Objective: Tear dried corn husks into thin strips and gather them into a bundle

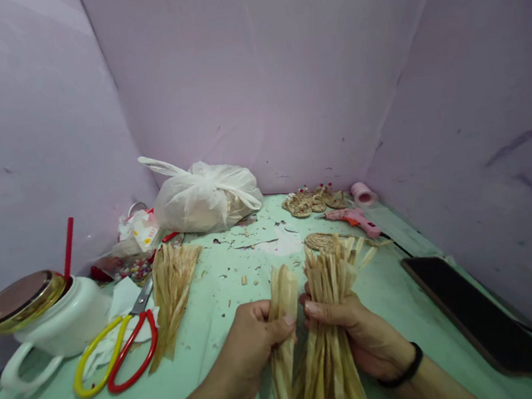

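My left hand [251, 338] is closed round a narrow bunch of dried husk strips [280, 297], held upright just left of centre. My right hand [353, 330], with a black band on its wrist, grips a thicker bundle of the same tan strips [329, 270] right beside it. The two bundles touch lower down, near the bottom edge of the view. Both hands hover low over the pale green table [211, 301].
Another pile of strips [172, 290] lies to the left, beside scissors with yellow and red handles [119, 351] and a white lidded mug [43, 313]. A tied plastic bag [205, 195], woven pieces [313, 201], a pink glue gun [353, 218] and a dark phone [473, 312] also sit here.
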### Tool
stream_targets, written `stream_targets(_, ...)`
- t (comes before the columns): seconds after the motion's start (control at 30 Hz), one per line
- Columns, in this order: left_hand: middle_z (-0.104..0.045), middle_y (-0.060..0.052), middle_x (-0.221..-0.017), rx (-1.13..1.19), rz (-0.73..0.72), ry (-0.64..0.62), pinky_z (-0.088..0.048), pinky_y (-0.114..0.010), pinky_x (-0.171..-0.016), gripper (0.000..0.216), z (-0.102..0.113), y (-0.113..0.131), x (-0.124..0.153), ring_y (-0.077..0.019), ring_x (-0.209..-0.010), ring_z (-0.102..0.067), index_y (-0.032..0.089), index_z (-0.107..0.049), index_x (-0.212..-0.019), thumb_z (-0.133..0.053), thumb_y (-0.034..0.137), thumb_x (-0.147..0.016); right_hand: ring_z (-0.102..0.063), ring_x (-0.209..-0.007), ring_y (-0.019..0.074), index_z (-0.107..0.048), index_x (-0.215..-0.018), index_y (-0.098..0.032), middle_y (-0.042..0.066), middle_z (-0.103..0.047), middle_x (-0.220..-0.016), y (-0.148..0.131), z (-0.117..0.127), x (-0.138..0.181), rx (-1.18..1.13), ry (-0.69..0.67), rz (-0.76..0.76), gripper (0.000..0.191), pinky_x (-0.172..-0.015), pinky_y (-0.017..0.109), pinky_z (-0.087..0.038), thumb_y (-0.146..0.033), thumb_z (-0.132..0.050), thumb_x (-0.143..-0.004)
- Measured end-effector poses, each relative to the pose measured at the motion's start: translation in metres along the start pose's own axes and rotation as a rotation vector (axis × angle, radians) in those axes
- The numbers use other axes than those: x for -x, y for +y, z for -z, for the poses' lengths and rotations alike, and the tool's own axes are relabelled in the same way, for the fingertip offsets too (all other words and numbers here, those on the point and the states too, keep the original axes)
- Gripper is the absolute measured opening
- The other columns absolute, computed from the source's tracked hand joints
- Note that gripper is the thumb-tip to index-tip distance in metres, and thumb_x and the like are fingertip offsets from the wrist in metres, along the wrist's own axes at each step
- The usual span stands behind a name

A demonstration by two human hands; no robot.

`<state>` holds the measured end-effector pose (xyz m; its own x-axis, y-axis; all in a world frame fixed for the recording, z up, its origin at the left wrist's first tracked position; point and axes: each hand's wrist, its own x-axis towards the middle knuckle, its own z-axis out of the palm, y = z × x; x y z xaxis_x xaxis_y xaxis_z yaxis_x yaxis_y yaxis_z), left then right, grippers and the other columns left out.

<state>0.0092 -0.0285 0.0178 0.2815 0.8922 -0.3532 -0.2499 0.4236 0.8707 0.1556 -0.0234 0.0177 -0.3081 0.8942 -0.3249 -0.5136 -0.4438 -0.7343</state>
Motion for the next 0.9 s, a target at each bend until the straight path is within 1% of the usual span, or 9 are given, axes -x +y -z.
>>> stream_targets(0.07,-0.052,0.000,-0.047,-0.035,-0.006,0.027,-0.029,-0.022,-0.048,0.026,-0.0049,-0.0035,0.0013,-0.0085,-0.044,-0.041,0.012,-0.056,-0.053,-0.073,0.032,-0.049,-0.062,-0.059,0.0173,-0.067,-0.078,-0.013,0.004,-0.068,-0.066,0.0031,-0.0041,0.0013,0.052,-0.032,0.023,0.027,-0.061,0.031,-0.049,-0.021,-0.076,-0.053)
stream_targets(0.1,-0.051,0.001,-0.047,-0.050,-0.007,0.039,-0.028,-0.022,-0.048,0.027,-0.0063,-0.0041,0.0020,-0.0088,-0.045,-0.041,0.012,-0.057,-0.053,-0.073,0.033,-0.047,-0.062,-0.062,0.0189,-0.067,-0.079,-0.012,0.005,-0.068,-0.069,0.0038,-0.0055,0.0016,0.084,-0.022,0.036,0.028,-0.063,0.033,-0.049,-0.021,-0.075,-0.053)
stream_targets(0.27,-0.048,0.002,-0.046,-0.148,0.002,0.029,-0.024,-0.023,-0.048,0.028,-0.0074,-0.0011,0.0052,-0.0092,-0.046,-0.037,0.013,-0.057,-0.050,-0.072,0.036,-0.047,-0.062,-0.070,0.0221,-0.068,-0.076,-0.013,0.007,-0.069,-0.078,0.0039,-0.0063,0.0004,0.230,0.094,0.134,0.028,-0.066,0.036,-0.049,-0.019,-0.075,-0.050)
stream_targets(0.4,-0.041,0.004,-0.041,-0.195,-0.007,0.090,-0.020,-0.023,-0.046,0.028,-0.0047,0.0015,0.0038,-0.0075,-0.043,-0.031,0.014,-0.052,-0.044,-0.067,0.037,-0.051,-0.061,-0.071,0.0217,-0.068,-0.077,-0.013,0.007,-0.069,-0.082,0.0030,-0.0058,0.0004,0.268,0.148,0.096,0.029,-0.067,0.035,-0.049,-0.016,-0.074,-0.049)
stream_targets(0.47,-0.041,0.004,-0.042,-0.215,-0.018,0.101,-0.019,-0.023,-0.046,0.025,-0.0031,0.0017,0.0018,-0.0073,-0.043,-0.030,0.014,-0.052,-0.044,-0.067,0.034,-0.049,-0.061,-0.073,0.0220,-0.067,-0.080,-0.014,0.007,-0.069,-0.084,0.0021,-0.0067,0.0012,0.277,0.141,0.093,0.031,-0.068,0.035,-0.049,-0.016,-0.074,-0.049)
stream_targets(0.53,-0.043,0.003,-0.043,-0.228,-0.041,0.093,-0.019,-0.023,-0.046,0.022,-0.0022,0.0014,0.0003,-0.0076,-0.044,-0.031,0.013,-0.054,-0.046,-0.067,0.032,-0.048,-0.061,-0.074,0.0218,-0.067,-0.080,-0.014,0.006,-0.069,-0.086,0.0012,-0.0076,0.0020,0.290,0.107,0.130,0.031,-0.069,0.035,-0.049,-0.015,-0.073,-0.049)
stream_targets(0.63,-0.041,0.004,-0.043,-0.226,-0.077,0.120,-0.019,-0.023,-0.047,0.023,-0.0022,0.0012,-0.0003,-0.0074,-0.045,-0.030,0.014,-0.052,-0.044,-0.066,0.031,-0.048,-0.061,-0.076,0.0220,-0.068,-0.079,-0.014,0.006,-0.069,-0.086,0.0008,-0.0078,0.0027,0.329,0.070,0.170,0.028,-0.071,0.034,-0.049,-0.017,-0.072,-0.051)
stream_targets(0.77,-0.034,0.005,-0.041,-0.239,-0.083,0.161,-0.016,-0.024,-0.046,0.028,-0.0035,0.0016,0.0006,-0.0068,-0.044,-0.026,0.016,-0.046,-0.039,-0.066,0.032,-0.048,-0.061,-0.071,0.0230,-0.070,-0.073,-0.013,0.007,-0.069,-0.078,0.0013,-0.0079,0.0029,0.382,0.107,0.140,0.022,-0.068,0.035,-0.049,-0.018,-0.071,-0.052)
stream_targets(0.9,-0.029,0.006,-0.039,-0.264,-0.094,0.189,-0.015,-0.024,-0.045,0.029,-0.0051,-0.0010,0.0007,-0.0065,-0.043,-0.023,0.018,-0.041,-0.037,-0.064,0.030,-0.049,-0.061,-0.075,0.0235,-0.069,-0.078,-0.014,0.006,-0.069,-0.082,0.0005,-0.0115,0.0028,0.409,0.101,0.192,0.025,-0.070,0.035,-0.049,-0.017,-0.068,-0.053)
